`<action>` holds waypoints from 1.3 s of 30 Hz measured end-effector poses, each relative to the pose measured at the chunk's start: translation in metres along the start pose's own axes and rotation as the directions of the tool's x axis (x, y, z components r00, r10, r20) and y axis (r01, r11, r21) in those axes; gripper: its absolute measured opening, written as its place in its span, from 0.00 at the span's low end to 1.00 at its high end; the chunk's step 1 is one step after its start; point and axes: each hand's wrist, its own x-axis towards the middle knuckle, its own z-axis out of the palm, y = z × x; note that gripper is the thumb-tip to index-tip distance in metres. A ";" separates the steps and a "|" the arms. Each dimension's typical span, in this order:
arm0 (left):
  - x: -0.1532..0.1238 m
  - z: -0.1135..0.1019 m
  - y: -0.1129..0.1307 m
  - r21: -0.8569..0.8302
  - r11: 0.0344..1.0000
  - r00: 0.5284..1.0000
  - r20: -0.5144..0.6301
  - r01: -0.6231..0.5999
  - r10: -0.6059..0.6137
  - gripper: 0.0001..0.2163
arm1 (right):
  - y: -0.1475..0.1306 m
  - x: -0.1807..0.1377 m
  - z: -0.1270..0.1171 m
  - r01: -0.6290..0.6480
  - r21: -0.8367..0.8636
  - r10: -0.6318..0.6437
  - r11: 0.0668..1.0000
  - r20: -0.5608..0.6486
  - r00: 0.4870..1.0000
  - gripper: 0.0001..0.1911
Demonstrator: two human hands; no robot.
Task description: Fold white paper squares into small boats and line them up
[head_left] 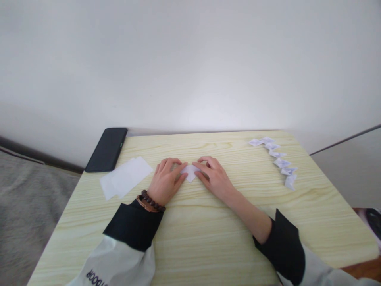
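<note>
A small folded piece of white paper point(190, 174) lies at the middle of the table, its lower edge coming to a point toward me. My left hand point(167, 178) pinches its left side between thumb and fingers. On the right side, my right hand point(214, 176) grips it the same way, with the fingertips of both hands close together. Sheets of white paper point(131, 178) overlap to the left of my left hand. Several small folded paper boats point(279, 154) form a curved row at the right of the table.
A black phone or tablet point(107, 150) lies at the table's back left corner, close to the paper sheets. The light wood-grain table point(208, 242) meets a white wall point(190, 71) at the back. Grey fabric point(29, 214) shows beyond the left edge.
</note>
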 end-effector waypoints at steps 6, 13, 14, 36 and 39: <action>0.001 0.000 0.000 -0.017 0.999 0.998 -0.043 -0.042 0.042 0.12 | -0.003 0.002 -0.004 0.047 0.072 -0.046 0.996 -0.006 0.999 0.11; 0.002 -0.002 0.002 0.052 0.993 0.990 -0.079 -0.109 0.113 0.07 | -0.003 0.003 -0.006 0.098 0.055 -0.101 0.994 0.043 0.994 0.10; 0.002 -0.002 0.002 0.080 0.990 0.989 -0.081 -0.117 0.124 0.07 | -0.003 0.003 -0.006 0.104 0.038 -0.105 0.994 0.046 0.993 0.10; 0.003 -0.011 0.018 0.202 0.971 0.986 -0.084 -0.125 0.145 0.07 | -0.009 0.001 -0.014 0.127 -0.240 -0.112 0.962 0.076 0.991 0.09; 0.002 -0.010 0.017 0.181 0.977 0.989 -0.084 -0.108 0.125 0.07 | -0.008 0.001 -0.015 0.090 -0.254 -0.079 0.963 0.055 0.995 0.09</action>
